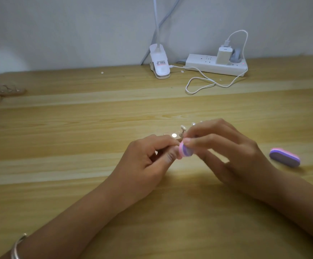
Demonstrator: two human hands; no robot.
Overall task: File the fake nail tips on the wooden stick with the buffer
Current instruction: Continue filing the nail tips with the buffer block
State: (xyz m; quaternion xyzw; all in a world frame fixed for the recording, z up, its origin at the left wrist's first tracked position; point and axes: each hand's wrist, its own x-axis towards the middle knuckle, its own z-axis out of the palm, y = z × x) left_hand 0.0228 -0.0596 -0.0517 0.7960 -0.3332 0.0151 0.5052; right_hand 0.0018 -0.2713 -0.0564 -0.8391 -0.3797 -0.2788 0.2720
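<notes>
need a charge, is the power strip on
Likely on: the power strip shows a small red light at its right end.

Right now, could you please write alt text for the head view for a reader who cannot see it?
The left hand grips a wooden stick bearing fake nail tips while the right hand pinches a pink and purple buffer against it, over a wooden table. A second buffer lies to the right; a clip lamp and power strip sit behind.
</notes>
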